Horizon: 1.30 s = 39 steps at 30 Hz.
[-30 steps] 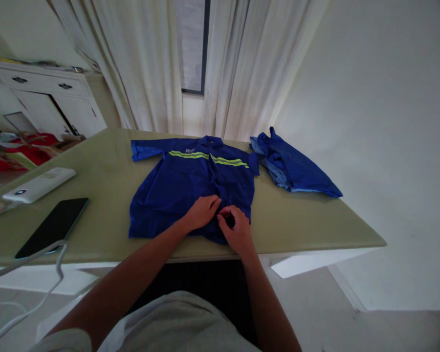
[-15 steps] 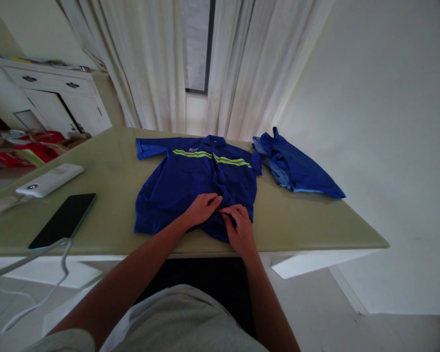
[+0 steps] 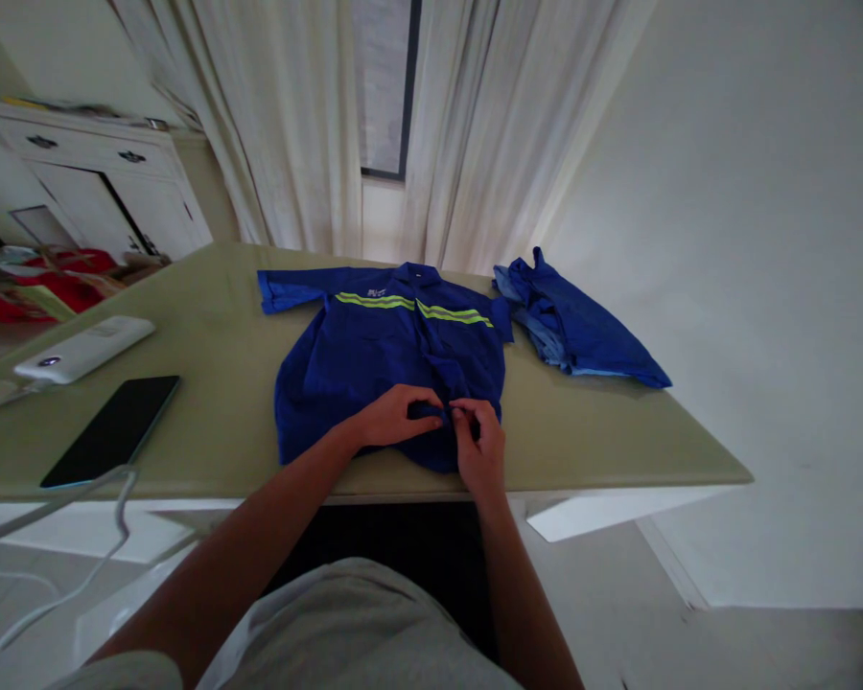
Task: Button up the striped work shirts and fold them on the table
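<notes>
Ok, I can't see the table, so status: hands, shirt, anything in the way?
Left hand and right hand at shirt, lower front; grip unclear. Shirt laid front up, collar at far end. Phone left of shirt, not touching.

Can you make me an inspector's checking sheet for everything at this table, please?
Surface: smooth olive-green tabletop, clothes and devices on it.
Job's things: short-sleeved blue fabric shirt with yellow-green chest stripes, spread out, collar away from the person.
Clutter: rumpled blue cloth pile right of the shirt; flat black phone and white rectangular device at left.
Grips: left grip and right grip, bare, close together at the shirt's lower front; exact pinch unclear.
Cables: white cable by the phone, drooping past the near edge.
Surroundings: cream fabric curtains, white wooden cabinet, plain white wall.
</notes>
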{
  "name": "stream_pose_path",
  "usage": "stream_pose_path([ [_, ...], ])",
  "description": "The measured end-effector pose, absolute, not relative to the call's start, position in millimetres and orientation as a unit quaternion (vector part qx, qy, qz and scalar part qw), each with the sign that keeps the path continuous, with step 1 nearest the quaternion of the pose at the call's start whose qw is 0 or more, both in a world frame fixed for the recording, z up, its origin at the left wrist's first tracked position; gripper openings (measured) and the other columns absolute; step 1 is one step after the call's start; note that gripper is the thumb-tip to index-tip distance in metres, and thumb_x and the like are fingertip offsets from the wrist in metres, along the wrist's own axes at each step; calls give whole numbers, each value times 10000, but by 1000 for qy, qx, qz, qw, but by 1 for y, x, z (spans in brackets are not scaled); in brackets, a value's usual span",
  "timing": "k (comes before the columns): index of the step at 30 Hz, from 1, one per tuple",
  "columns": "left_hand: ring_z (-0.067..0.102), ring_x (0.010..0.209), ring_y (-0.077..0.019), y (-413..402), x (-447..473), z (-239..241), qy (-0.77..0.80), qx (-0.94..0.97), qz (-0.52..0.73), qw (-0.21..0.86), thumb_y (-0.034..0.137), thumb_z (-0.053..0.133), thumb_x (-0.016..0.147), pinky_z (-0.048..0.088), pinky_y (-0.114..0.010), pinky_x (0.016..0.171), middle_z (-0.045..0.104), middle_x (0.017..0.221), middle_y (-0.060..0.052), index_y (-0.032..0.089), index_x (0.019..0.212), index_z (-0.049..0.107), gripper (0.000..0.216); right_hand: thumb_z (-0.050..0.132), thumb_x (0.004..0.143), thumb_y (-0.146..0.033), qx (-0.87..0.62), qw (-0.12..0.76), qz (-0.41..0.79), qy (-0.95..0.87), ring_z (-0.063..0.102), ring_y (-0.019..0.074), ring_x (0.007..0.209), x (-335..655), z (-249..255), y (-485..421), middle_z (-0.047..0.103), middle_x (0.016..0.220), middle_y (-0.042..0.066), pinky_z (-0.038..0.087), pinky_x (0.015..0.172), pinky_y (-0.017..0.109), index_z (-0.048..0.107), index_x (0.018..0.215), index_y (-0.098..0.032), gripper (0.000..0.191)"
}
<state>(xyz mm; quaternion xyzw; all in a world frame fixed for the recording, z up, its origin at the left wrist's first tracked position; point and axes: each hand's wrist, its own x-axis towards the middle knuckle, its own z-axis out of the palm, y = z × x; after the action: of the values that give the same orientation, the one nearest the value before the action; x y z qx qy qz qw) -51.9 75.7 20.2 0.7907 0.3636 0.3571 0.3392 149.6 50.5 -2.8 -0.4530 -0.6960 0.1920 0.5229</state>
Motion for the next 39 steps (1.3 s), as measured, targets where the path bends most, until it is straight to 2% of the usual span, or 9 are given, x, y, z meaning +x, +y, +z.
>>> stream_pose_path([
  [2, 688, 893, -192, 76, -50, 17, 374, 789, 377, 309, 355, 669, 914, 514, -294, 840, 754, 972, -36, 210, 1026, 740, 197, 566, 1005, -370, -437, 511, 206, -711, 602, 216, 902, 149, -2, 50, 654, 986, 64, 501, 841, 363, 669, 1074, -233, 184],
  [5, 685, 955, -210, 77, -48, 10, 371, 818, 372, 236, 315, 675, 903, 510, -322, 906, 743, 1011, -62, 209, 1038, 736, 182, 675, 936, -402, -441, 493, 185, -727, 616, 233, 949, 146, -2, 50, 667, 1040, 81, 512, 886, 386, 662, 1135, -228, 265],
  [9, 665, 988, -222, 78, -48, 5, 377, 854, 331, 135, 309, 624, 957, 482, -350, 941, 722, 980, -68, 230, 1015, 742, 154, 640, 962, -363, -431, 503, 229, -713, 653, 225, 965, 145, -5, 53, 710, 1092, 82, 527, 909, 387, 686, 1163, -232, 244],
  [15, 663, 977, -212, 76, -48, 6, 368, 858, 346, 90, 445, 647, 970, 481, -341, 915, 716, 1002, -68, 218, 1008, 727, 245, 586, 988, -353, -445, 521, 275, -674, 693, 224, 942, 148, -5, 53, 759, 1043, 70, 544, 879, 374, 754, 1081, -241, 222],
  [21, 663, 911, -201, 76, -44, 2, 365, 859, 354, 58, 372, 630, 986, 490, -335, 850, 705, 925, -50, 196, 962, 703, 192, 648, 943, -351, -454, 557, 276, -638, 675, 186, 819, 147, -8, 53, 738, 924, 36, 537, 783, 315, 718, 1064, -220, 192],
  [25, 663, 965, -205, 76, -44, 3, 351, 858, 367, 78, 344, 625, 994, 505, -344, 886, 706, 995, -59, 195, 1057, 697, 177, 632, 941, -318, -448, 573, 268, -631, 666, 179, 821, 147, -10, 52, 724, 918, 33, 521, 768, 302, 714, 1030, -218, 157],
  [31, 649, 1018, -193, 74, -45, 10, 323, 856, 366, 172, 214, 488, 1036, 526, -327, 909, 668, 1076, -84, 198, 1163, 696, 244, 615, 925, -284, -443, 574, 258, -638, 635, 172, 781, 148, -10, 51, 701, 892, 30, 499, 736, 300, 704, 1032, -212, 157],
  [35, 651, 957, -186, 72, -44, 13, 317, 848, 372, 204, 308, 560, 1023, 520, -312, 871, 663, 1026, -78, 189, 1120, 714, 218, 593, 940, -279, -451, 586, 236, -630, 616, 169, 793, 147, -9, 50, 679, 910, 30, 491, 742, 297, 682, 1041, -210, 152],
  [39, 646, 833, -168, 72, -41, 16, 336, 830, 389, 216, 391, 655, 971, 501, -290, 770, 670, 897, -48, 172, 997, 726, 231, 590, 960, -292, -443, 585, 239, -637, 614, 170, 814, 147, -11, 50, 670, 923, 31, 487, 752, 294, 673, 1028, -212, 134],
])
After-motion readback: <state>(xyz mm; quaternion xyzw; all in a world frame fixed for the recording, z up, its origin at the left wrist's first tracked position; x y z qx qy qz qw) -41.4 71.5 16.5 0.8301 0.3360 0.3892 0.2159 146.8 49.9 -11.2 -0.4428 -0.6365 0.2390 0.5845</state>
